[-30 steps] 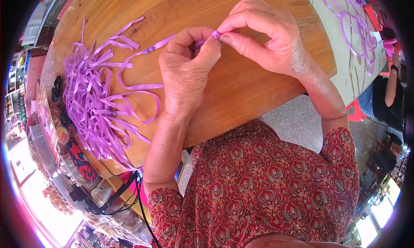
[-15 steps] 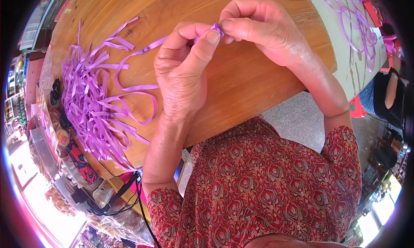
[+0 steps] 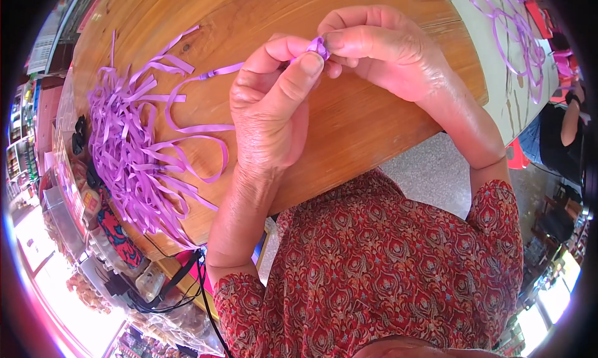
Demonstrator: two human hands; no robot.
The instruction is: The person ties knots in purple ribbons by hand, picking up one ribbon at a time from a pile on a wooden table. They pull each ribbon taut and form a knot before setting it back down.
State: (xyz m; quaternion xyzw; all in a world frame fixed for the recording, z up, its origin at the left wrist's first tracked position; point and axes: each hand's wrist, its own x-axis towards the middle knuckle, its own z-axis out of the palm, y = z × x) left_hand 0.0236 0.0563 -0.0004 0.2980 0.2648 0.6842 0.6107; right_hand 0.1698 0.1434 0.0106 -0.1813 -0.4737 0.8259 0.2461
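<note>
Between my two hands, above the wooden table, is a small folded loop of purple ribbon. My left hand pinches it between thumb and forefinger. From the right side, the thumb and forefinger of my right hand close on the same loop, with the other fingers curled beneath. A trailing purple ribbon strand runs leftward out of my left hand toward a heap of purple ribbons, and part of it is hidden behind that hand.
The wooden table has a curved edge in front of my patterned shirt. A pale tabletop adjoins at the right, bearing more looped purple ribbon. Black cables hang at lower left. Another person is at the far right.
Both hands have shifted slightly to the right and nearer to me, still pinching the ribbon. The folded loop shows more plainly between the fingertips. The ribbon heap looks the same.
</note>
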